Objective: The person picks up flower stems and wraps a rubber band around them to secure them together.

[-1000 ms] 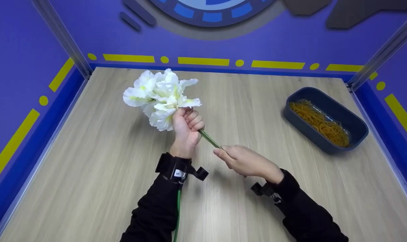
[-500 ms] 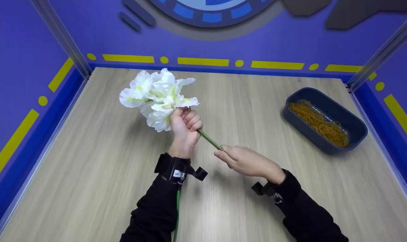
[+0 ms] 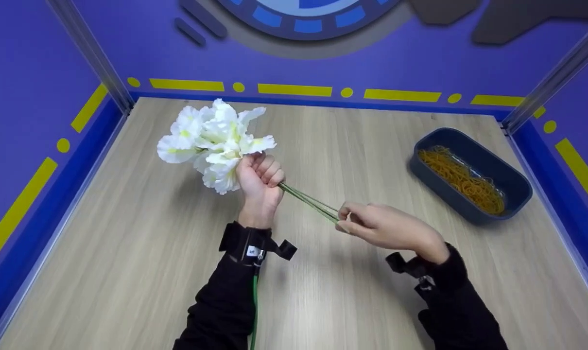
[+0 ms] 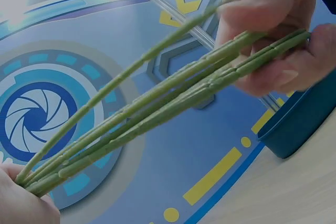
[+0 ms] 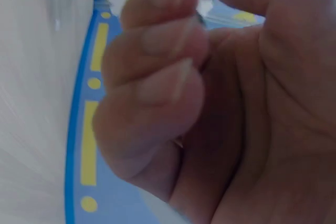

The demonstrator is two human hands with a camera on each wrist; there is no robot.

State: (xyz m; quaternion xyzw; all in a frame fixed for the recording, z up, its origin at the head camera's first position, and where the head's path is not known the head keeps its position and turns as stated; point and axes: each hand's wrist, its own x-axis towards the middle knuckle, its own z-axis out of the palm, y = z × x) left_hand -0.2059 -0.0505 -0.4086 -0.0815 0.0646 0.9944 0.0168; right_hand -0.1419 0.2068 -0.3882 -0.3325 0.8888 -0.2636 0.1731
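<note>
- We see the left hand fisted round a bunch of artificial flowers, fingers curled tight on the green stems just below the white blooms.
- The bunch is held up off the wooden table, left of centre; the blooms point up and to the left, towards the far-left corner.
- The stems run down and to the right from the left fist to the right hand.
- The right hand pinches the free ends of the stems: thumb and fingertips are pressed together on them, the other fingers curled in.
- From the left wrist view we count several thin, ridged stems fanning slightly between the two hands; one stem stands a little apart above the others. The right hand's fingers close over their tips there.
- In the right wrist view we get only a blurred close-up of the curled fingers; the stems cannot be made out there.
- Both forearms wear black sleeves, with a black strap at each wrist.
- Well apart to the right, near the table's right edge, sits a dark blue oval tray holding a heap of orange-yellow rubber bands.
- Blue walls with yellow dashes and dots surround the table.
</note>
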